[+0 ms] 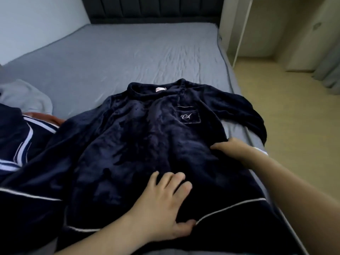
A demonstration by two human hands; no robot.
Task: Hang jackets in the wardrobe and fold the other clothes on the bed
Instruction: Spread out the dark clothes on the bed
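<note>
navy fleece top (147,137) spread flat on bed (128,52), left hand (163,205) flat near hem, grip apart, right hand (233,150) pressing right side, grip apart

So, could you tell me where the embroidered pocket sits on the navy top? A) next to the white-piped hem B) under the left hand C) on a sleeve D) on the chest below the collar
D: the pocket lies on the navy top's chest, below the collar, far from both hands.

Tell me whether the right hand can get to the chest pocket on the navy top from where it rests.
Probably yes. The right hand lies flat on the navy top just below the chest pocket, and only bare fabric lies between them; nothing covers the pocket.
</note>
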